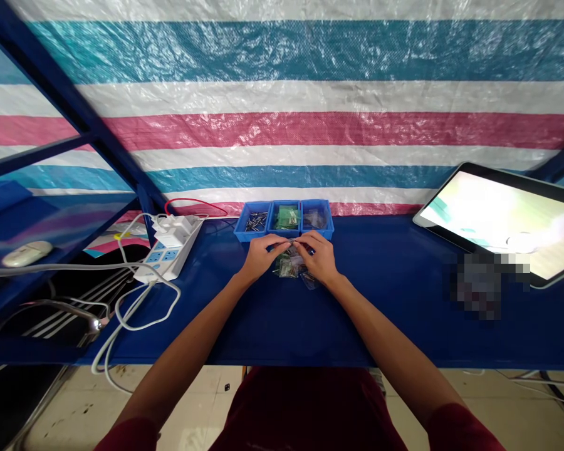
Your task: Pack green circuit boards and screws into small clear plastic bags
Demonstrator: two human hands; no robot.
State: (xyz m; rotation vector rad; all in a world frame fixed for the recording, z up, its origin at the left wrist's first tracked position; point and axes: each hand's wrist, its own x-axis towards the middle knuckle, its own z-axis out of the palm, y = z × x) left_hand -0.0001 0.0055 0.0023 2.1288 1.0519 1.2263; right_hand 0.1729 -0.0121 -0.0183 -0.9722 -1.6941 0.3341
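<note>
My left hand [262,255] and my right hand [320,255] meet over the middle of the blue table, thumbs and fingers pinched together. Between the fingertips is something small and greyish, too small to make out. Just below the fingers lie several small clear plastic bags [289,268] with small parts inside, some greenish. Behind the hands stand three joined blue bins. Loose metal pins or screws fill the left bin [250,236], green-tinted packets lie in the middle bin [284,232], and clear bags are in the right bin [326,233].
A white power strip [169,254] with plugged-in adapters and looping white cables [169,307] occupies the table's left side. To the right, a lit tablet-like screen [502,213] leans at the back, near a pixelated patch. Striped plastic sheeting [301,131] hangs behind the table [291,326].
</note>
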